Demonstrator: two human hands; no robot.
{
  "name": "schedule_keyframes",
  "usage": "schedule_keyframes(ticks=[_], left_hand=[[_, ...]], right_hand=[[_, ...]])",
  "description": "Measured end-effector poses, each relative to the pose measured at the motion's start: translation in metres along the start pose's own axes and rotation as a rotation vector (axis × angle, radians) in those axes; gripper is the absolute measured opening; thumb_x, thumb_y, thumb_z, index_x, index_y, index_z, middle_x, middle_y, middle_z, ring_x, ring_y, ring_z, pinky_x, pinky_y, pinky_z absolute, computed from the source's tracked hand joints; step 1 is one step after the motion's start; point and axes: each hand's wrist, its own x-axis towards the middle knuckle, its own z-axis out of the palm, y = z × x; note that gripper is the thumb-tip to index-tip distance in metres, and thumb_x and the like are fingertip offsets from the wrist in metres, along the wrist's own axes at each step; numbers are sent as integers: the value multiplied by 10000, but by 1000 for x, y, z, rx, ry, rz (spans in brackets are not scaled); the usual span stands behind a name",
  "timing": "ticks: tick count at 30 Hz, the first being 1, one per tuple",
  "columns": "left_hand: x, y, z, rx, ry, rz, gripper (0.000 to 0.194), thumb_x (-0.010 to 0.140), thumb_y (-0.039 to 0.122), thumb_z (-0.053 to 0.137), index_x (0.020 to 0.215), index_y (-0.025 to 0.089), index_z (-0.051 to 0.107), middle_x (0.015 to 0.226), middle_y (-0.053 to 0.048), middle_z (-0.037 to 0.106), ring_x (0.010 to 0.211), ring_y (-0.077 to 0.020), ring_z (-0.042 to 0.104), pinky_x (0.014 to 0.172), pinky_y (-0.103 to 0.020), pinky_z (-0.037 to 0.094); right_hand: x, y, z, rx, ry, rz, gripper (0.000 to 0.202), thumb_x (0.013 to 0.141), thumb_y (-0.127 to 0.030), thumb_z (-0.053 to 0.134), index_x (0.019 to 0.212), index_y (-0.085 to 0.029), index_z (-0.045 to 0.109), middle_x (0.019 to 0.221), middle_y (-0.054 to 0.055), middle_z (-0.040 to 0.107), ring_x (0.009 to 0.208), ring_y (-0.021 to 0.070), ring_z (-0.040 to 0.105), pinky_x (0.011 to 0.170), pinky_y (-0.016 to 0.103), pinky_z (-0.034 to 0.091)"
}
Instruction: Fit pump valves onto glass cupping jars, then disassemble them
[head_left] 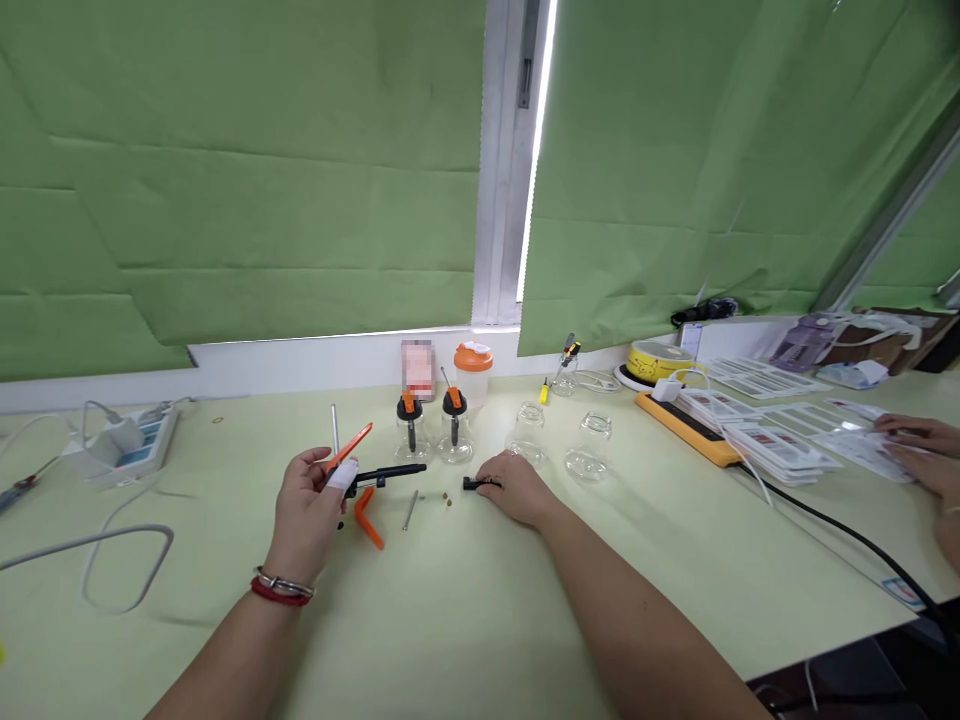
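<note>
My left hand (pixel 309 505) is closed on a black tool-like part (pixel 394 472) with an orange lever (pixel 351 446) and a metal rod (pixel 335 430) rising from it. Beside it on the table lie a bent orange piece (pixel 367 520), a long screw (pixel 410 510) and several tiny parts (pixel 448 499). My right hand (pixel 516 484) is closed on a small black piece (pixel 472 484) at the tabletop. Behind my hands stand two glass jars (pixel 410 440) (pixel 455 437) with black and orange tops. Two uncapped glass jars (pixel 528 430) (pixel 589 455) stand farther right.
An orange-lidded cup (pixel 472 372) stands by the wall. Screwdrivers (pixel 568 356) lean in a small jar. A power strip (pixel 686 428) and paper stacks (pixel 780 452) lie right, near another person's hands (pixel 921 450). A white power strip (pixel 142 445) and cables are left.
</note>
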Motion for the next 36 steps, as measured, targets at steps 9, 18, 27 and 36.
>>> schedule_keyframes(ticks=[9,18,27,36], left_hand=[[-19,12,17,-89,-188,-153,458,686,461,671,1006,201,470,628,42,560,465,-129,518,372,-230,401],[-33,30,1,39,-271,289,403,704,346,642,1085,239,561,937,-55,598,774,-207,586,681,-338,503],[-41,26,12,98,-541,-31,341,675,382,673,981,234,646,654,-23,613,566,-202,568,530,-313,466],[-40,23,22,259,-734,-225,191,685,381,618,709,192,603,512,21,550,470,-186,537,503,-288,406]], right_hand=[[-16,-66,6,-171,194,-432,482,850,-315,564,1304,-212,442,1179,122,584,1097,255,497,921,423,391],[-26,-82,-8,144,99,-317,221,919,-323,429,974,-213,613,772,30,633,742,161,547,731,293,401],[-23,-69,0,559,-179,103,279,856,-368,481,713,-181,629,608,-20,517,553,102,419,515,207,314],[-24,-54,33,503,-90,247,179,789,-246,519,821,-202,689,761,19,632,702,158,549,653,265,405]])
